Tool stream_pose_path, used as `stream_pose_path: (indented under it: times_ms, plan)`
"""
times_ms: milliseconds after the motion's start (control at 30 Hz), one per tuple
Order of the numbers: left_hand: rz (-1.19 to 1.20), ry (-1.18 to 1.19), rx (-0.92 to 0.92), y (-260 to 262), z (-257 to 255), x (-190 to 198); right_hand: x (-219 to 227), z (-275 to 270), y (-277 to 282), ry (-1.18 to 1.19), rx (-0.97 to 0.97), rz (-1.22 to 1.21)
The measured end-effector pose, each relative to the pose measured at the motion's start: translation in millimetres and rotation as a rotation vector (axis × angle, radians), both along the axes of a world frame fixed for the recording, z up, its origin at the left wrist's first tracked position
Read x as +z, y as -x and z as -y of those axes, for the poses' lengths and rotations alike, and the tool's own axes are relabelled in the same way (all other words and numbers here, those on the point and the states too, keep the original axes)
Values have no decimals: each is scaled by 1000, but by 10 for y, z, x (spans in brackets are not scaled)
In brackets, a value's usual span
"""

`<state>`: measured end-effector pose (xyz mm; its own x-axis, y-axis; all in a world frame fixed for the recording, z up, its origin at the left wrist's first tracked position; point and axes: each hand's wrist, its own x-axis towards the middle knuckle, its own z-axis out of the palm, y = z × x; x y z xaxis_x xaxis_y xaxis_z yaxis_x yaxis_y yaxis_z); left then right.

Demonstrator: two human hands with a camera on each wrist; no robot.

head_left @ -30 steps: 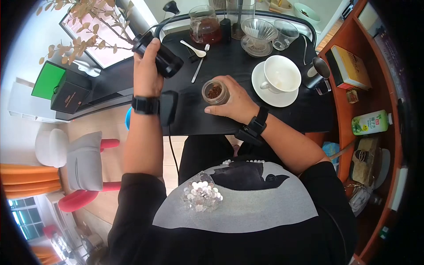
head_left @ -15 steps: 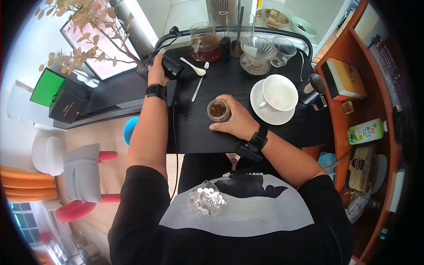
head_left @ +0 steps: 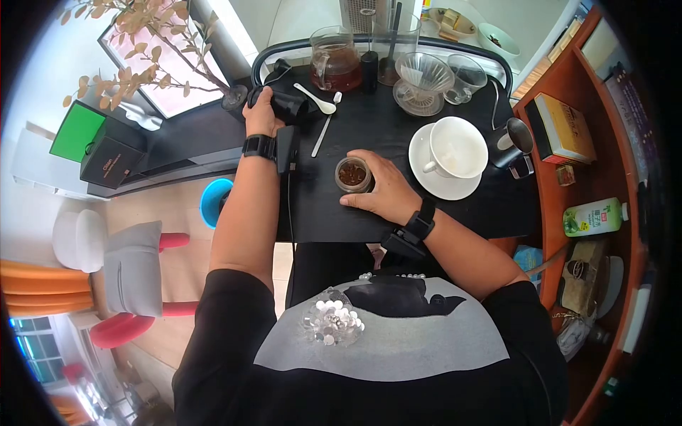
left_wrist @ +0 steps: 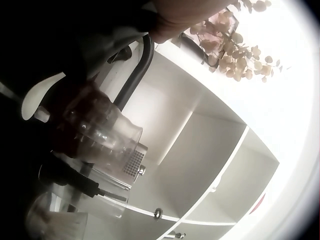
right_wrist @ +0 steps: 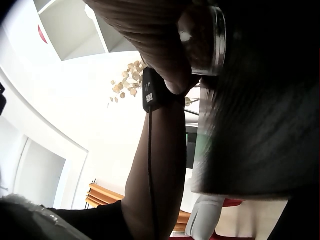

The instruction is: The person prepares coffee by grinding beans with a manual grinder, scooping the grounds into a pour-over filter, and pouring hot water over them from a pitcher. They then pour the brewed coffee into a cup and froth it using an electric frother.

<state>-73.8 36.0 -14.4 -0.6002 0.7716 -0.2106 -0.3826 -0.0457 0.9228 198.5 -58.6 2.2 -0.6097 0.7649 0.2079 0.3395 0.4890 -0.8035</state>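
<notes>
Lying on its side low over the black table's back left, a black cylinder is held at its left end by my left hand. My right hand curls round a small glass jar of brown granules near the front edge, thumb on the near side. In the right wrist view, the fingers wrap the clear jar. Part of the left hand shows at the top of the left wrist view; its fingertips are hidden in shadow.
White cup on a saucer, steel pitcher at right. Behind: a pot of brown liquid, glass dripper, glass cup. A white spoon and thin stick lie mid-table.
My left hand has lowered the black cylinder from its raised, tilted position to the table's back left. The jar and right hand have shifted slightly in view.
</notes>
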Motion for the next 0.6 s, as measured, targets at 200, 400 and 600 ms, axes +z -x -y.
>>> stream_pose_path:
  times_ms: [200, 400, 600]
  plan:
    - [-69, 139, 84, -147, -55, 195, -8, -13, -2, 79, 21, -62]
    - [-156, 122, 91, -41, 4, 181, -2, -8, -17, 46, 12, -40]
    - [-425, 168, 9, -47, 63, 214, 10, 1, -20, 65, 2, -93]
